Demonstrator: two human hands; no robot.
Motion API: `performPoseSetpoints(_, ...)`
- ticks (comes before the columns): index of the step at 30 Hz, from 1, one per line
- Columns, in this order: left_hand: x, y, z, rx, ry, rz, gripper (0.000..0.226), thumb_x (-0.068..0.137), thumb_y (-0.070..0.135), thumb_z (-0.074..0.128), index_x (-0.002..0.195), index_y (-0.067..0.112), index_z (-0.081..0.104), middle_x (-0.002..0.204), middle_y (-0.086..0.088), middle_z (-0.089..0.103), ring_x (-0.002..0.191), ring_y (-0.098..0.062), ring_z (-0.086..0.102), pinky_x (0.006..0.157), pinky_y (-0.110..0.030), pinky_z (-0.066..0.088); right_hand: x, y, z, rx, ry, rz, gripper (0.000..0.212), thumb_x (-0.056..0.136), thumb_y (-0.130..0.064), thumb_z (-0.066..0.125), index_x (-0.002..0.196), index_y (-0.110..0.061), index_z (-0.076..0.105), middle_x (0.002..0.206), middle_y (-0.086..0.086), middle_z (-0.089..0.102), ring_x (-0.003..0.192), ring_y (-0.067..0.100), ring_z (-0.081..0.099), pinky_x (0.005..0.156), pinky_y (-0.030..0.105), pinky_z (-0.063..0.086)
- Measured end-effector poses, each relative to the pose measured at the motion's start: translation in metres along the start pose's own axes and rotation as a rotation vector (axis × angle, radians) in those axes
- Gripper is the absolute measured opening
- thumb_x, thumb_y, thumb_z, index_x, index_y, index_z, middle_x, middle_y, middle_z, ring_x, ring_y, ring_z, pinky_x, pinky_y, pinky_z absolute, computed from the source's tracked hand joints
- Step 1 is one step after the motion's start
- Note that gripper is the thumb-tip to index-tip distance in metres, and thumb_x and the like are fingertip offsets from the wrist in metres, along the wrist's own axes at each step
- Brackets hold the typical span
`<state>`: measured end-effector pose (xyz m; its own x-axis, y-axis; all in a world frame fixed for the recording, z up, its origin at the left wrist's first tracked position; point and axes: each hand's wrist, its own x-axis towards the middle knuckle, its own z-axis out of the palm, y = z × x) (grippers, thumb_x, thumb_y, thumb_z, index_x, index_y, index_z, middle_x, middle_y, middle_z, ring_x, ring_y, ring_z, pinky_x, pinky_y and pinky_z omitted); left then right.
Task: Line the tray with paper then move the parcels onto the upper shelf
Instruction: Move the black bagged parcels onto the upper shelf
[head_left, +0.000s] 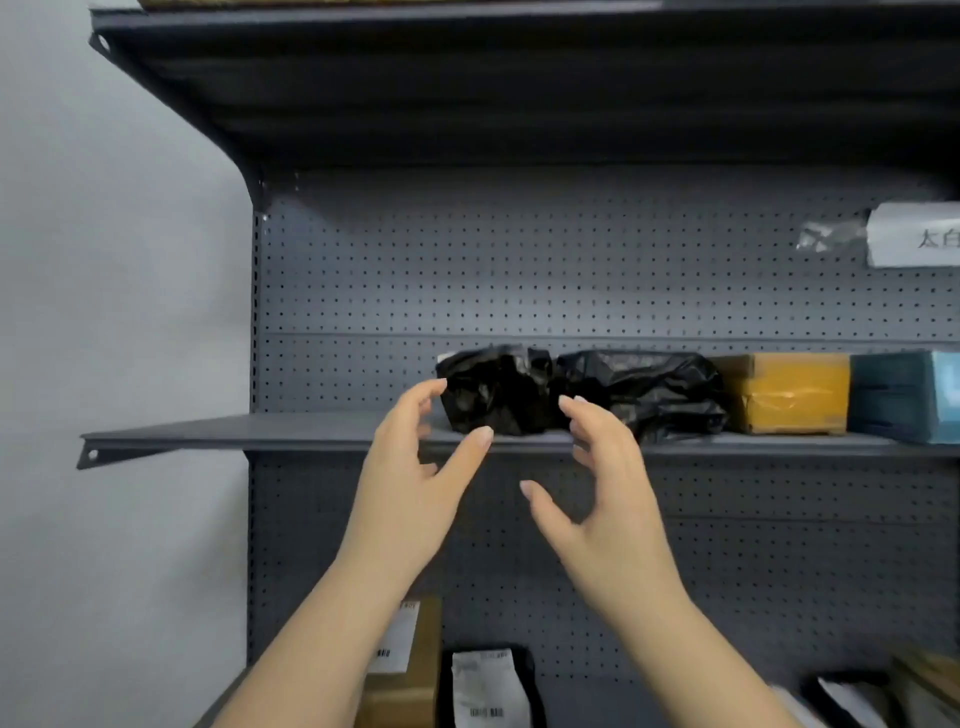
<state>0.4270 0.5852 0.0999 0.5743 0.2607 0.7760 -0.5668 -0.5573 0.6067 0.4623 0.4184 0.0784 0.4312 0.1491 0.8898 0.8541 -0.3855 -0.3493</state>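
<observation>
Two bare forearms rose from the bottom edge of the head view, and beneath them, on the lowest level, stood a brown cardboard box (415, 670) with a white barcode label and, just to its right, a black mailer bag (488, 686) with its own white label; more parcels showed dimly at the far right corner, too blurred to tell apart. Above these the left hand (410, 478) and the right hand (608, 499) were raised side by side in front of the shelf edge, palms turned toward each other, fingers (470, 452) spread wide and curled, holding nothing and apart from one another. Just beyond the fingertips, on the grey upper shelf (218, 434), sat a crumpled black plastic parcel (493, 389), with the left hand's fingertips near its left side; whether they touched it could not be told. A second black plastic parcel (644, 395) lay touching the first on its right, then a yellow-taped carton (789, 392), then a teal box (904, 397) at the frame edge. Behind them ran the perforated grey back panel (519, 270) with a white paper label (914, 234) at its right, and another dark shelf (467, 78) overhung everything
</observation>
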Motion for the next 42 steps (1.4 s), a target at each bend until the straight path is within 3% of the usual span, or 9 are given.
performPoseSetpoints(3,-0.035,-0.022,0.001,-0.054,-0.042,-0.040,0.047,0.084,0.046,0.066,0.128,0.046,0.049,0.129,0.022,0.051,0.118,0.004,0.049,0.081,-0.016,0.045,-0.036,0.012,0.009,0.022,-0.034,0.006,0.062,0.085,-0.027,0.070,0.136,-0.040,0.037,0.140,-0.019,0.039,0.134,0.001,0.036,0.107,0.038,0.042)
performPoseSetpoints(10,-0.089,-0.093,0.026,0.026,-0.221,-0.222,0.050,0.085,0.044,0.066,0.131,0.044,0.047,0.135,0.018,0.047,0.126,-0.002,0.043,0.099,-0.030,0.045,-0.093,0.056,0.035,0.058,-0.206,0.220,0.061,0.084,-0.027,0.072,0.133,-0.042,0.040,0.136,-0.022,0.042,0.129,-0.006,0.038,0.108,0.035,0.041)
performPoseSetpoints(15,-0.122,-0.145,0.045,0.064,-0.318,-0.333,0.052,0.086,0.040,0.068,0.129,0.052,0.042,0.131,0.031,0.042,0.126,0.004,0.039,0.109,-0.036,0.040,-0.127,0.092,0.047,0.061,-0.288,0.355,0.062,0.083,-0.024,0.073,0.131,-0.046,0.040,0.137,-0.027,0.038,0.131,-0.006,0.035,0.111,0.038,0.038)
performPoseSetpoints(21,-0.159,-0.194,0.072,0.073,-0.356,-0.469,0.057,0.085,0.027,0.071,0.128,0.050,0.041,0.129,0.026,0.046,0.122,0.003,0.042,0.108,-0.037,0.042,-0.167,0.131,0.067,0.085,-0.339,0.518,0.063,0.081,-0.021,0.074,0.120,-0.057,0.039,0.130,-0.036,0.038,0.129,-0.003,0.037,0.111,0.038,0.037)
performPoseSetpoints(25,-0.175,-0.219,0.090,0.068,-0.378,-0.566,0.060,0.086,0.024,0.071,0.126,0.051,0.036,0.129,0.023,0.043,0.124,0.000,0.040,0.110,-0.033,0.039,-0.188,0.157,0.084,0.116,-0.360,0.613,0.062,0.079,-0.018,0.076,0.118,-0.054,0.042,0.128,-0.034,0.041,0.127,-0.002,0.039,0.110,0.038,0.038)
performPoseSetpoints(32,-0.184,-0.253,0.110,0.050,-0.373,-0.667,0.064,0.086,0.016,0.071,0.135,0.043,0.040,0.132,0.022,0.040,0.128,0.001,0.036,0.114,-0.030,0.034,-0.204,0.200,0.108,0.143,-0.381,0.715,0.062,0.078,-0.014,0.077,0.112,-0.054,0.044,0.122,-0.035,0.042,0.117,-0.024,0.035,0.106,0.026,0.037)
performPoseSetpoints(37,-0.189,-0.269,0.120,0.097,-0.351,-0.642,0.063,0.085,0.015,0.072,0.129,0.046,0.042,0.129,0.024,0.042,0.128,0.001,0.039,0.112,-0.024,0.033,-0.219,0.227,0.116,0.164,-0.399,0.722,0.063,0.075,-0.011,0.080,0.115,-0.050,0.049,0.129,-0.027,0.046,0.127,-0.007,0.041,0.109,0.023,0.034)
performPoseSetpoints(42,-0.196,-0.277,0.126,0.128,-0.343,-0.624,0.067,0.085,0.016,0.072,0.122,0.060,0.038,0.151,0.012,0.031,0.141,-0.001,0.025,0.115,-0.025,0.026,-0.230,0.242,0.131,0.224,-0.407,0.742,0.063,0.074,-0.009,0.081,0.120,-0.042,0.053,0.135,-0.014,0.049,0.133,0.004,0.041,0.111,0.020,0.032)
